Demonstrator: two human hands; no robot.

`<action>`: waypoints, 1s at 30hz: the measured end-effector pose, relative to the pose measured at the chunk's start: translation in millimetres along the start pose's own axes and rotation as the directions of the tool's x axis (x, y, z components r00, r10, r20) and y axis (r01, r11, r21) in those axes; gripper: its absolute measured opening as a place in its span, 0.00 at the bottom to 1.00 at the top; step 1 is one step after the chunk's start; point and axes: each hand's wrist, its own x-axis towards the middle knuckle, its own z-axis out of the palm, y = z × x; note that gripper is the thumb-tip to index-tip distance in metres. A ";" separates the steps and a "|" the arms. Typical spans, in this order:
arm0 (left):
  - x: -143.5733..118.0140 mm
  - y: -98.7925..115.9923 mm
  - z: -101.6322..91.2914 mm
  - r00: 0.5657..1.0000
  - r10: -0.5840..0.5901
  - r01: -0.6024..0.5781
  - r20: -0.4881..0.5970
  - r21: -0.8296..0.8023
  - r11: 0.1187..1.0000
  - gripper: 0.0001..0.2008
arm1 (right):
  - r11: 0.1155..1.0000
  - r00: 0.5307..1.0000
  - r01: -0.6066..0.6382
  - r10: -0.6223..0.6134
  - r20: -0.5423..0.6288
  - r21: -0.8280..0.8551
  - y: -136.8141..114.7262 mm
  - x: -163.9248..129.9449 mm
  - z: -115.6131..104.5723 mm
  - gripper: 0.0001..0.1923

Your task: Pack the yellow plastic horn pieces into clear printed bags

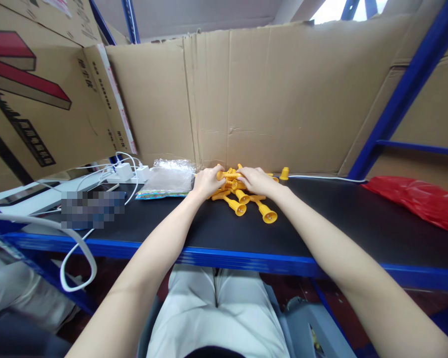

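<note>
**Both hands on a heap of yellow trumpet-shaped pieces**

At the far edge of the black surface [321,219], close against the cardboard wall [269,94], a small heap of yellow trumpet-shaped plastic pieces [242,191] is seen, and both hands are laid upon it. The left hand [206,181] is curled over the left end of the heap, its fingers bent around one yellow piece [224,175] held crosswise. The right hand [256,180] is spread, palm down, over the right part of the heap, its fingertips meeting the same crosswise piece; whether that piece is truly gripped by this hand cannot be told. Two flared pieces [268,215] are left lying nearer the person, just in front of the hands, with their open mouths turned towards the camera. One lone yellow piece [284,173] is stood apart at the right of the heap, near the wall.

Just beside the left hand a clear plastic bag [168,180] is placed on the surface. Further left, white chargers [129,172] with white cables [78,248] are seen, one cable hanging in a loop over the blue front edge [246,258]. Well apart on the right, a red plastic bag [418,201] is laid near a slanting blue frame post [403,99]
</note>
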 end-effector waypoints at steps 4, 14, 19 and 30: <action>0.5 0.5 1.1 1.000 -0.009 0.009 0.005 0.013 1.000 0.16 | 1.000 0.999 0.025 -0.025 -0.037 -0.006 1.4 0.5 -2.8 0.12; 0.8 -2.8 1.8 1.000 -0.008 0.008 -0.014 0.002 1.000 0.15 | 1.000 0.997 0.028 -0.028 -0.066 0.001 3.9 -0.9 -2.7 0.13; 0.5 -1.8 1.3 1.000 -0.005 0.005 -0.013 0.011 1.000 0.15 | 1.000 1.000 0.004 -0.004 -0.014 -0.012 1.8 -1.5 -5.5 0.15; 2.7 -6.1 2.9 0.996 -0.081 0.080 -0.046 -0.016 0.997 0.15 | 0.973 0.969 -0.229 0.225 -0.106 -0.031 54.1 -10.9 -7.2 0.15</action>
